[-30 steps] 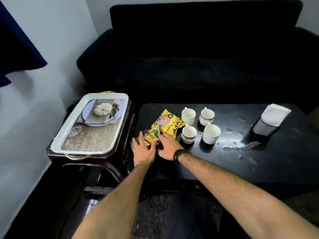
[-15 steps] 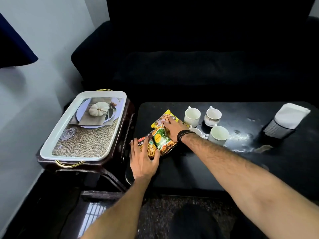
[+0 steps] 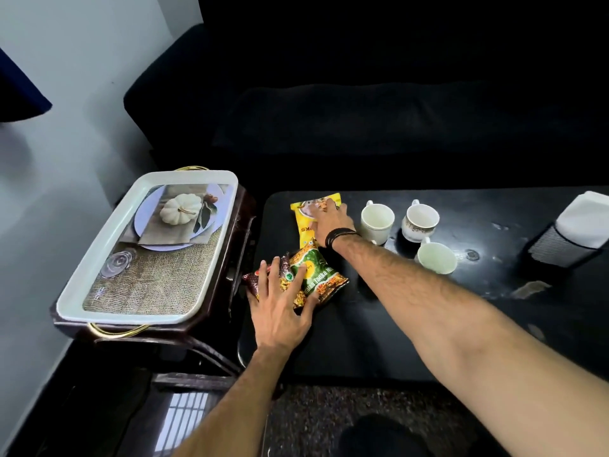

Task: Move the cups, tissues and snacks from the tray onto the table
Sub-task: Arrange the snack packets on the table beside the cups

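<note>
On the black table, my right hand lies palm down on a yellow snack packet at the far left corner. My left hand rests flat, fingers spread, on a green and orange snack packet and a dark red packet near the table's left edge. Three white cups stand to the right of my right wrist. White tissues sit in a black mesh holder at the far right. The white tray holds none of these.
The tray, with gold handles and a printed pumpkin picture on its floor, sits on a dark side table left of the black table. A black sofa runs behind both. A grey wall is on the left.
My right hand slid the yellow packet away from the other packets toward the table's far left corner. My left hand stayed on the green and red packets. The camera tilted down.
</note>
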{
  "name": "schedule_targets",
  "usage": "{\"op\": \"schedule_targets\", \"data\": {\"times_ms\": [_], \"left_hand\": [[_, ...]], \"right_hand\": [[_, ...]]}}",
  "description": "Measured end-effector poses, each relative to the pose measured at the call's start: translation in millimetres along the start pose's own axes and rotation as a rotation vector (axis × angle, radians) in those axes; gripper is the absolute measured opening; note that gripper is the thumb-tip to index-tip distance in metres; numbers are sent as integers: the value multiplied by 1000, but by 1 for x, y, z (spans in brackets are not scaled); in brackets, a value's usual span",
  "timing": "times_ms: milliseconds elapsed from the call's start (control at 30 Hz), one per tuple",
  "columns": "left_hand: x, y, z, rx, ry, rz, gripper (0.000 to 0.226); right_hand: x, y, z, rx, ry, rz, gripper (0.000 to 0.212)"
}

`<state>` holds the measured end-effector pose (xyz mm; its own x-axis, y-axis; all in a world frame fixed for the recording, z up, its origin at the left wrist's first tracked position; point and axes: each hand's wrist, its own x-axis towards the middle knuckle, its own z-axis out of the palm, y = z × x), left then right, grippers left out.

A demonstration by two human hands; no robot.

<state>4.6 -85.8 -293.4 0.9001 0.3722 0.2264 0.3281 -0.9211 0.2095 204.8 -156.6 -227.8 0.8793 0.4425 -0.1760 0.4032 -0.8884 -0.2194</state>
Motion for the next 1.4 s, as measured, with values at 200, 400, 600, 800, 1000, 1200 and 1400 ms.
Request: {"op": "schedule_targets", "data": {"times_ms": [200, 400, 600, 800, 1000, 1200, 1400], "left_hand": [[1, -1, -2, -6, -13, 61, 61], [2, 1, -6, -16, -47, 75, 61], [-1, 1, -15, -176, -26, 36, 75], [-10, 3, -16, -339, 40, -105, 74], [-6, 1, -10, -209, -13, -47, 66], [-4, 1, -12, -226, -18, 23, 64], [-3, 2, -11, -214, -37, 5, 68]], "right_hand": [[24, -9, 6, 102, 1, -98, 53], [2, -15, 0, 22, 228, -213, 54], [-89, -5, 30, 71, 349, -353, 36], [-136, 12, 72, 86, 325, -168, 54], [-134, 7, 74, 3, 366, -40, 64], [-138, 6, 74, 12, 376, -23, 69], [-143, 6, 72, -39, 362, -5, 61]]}}
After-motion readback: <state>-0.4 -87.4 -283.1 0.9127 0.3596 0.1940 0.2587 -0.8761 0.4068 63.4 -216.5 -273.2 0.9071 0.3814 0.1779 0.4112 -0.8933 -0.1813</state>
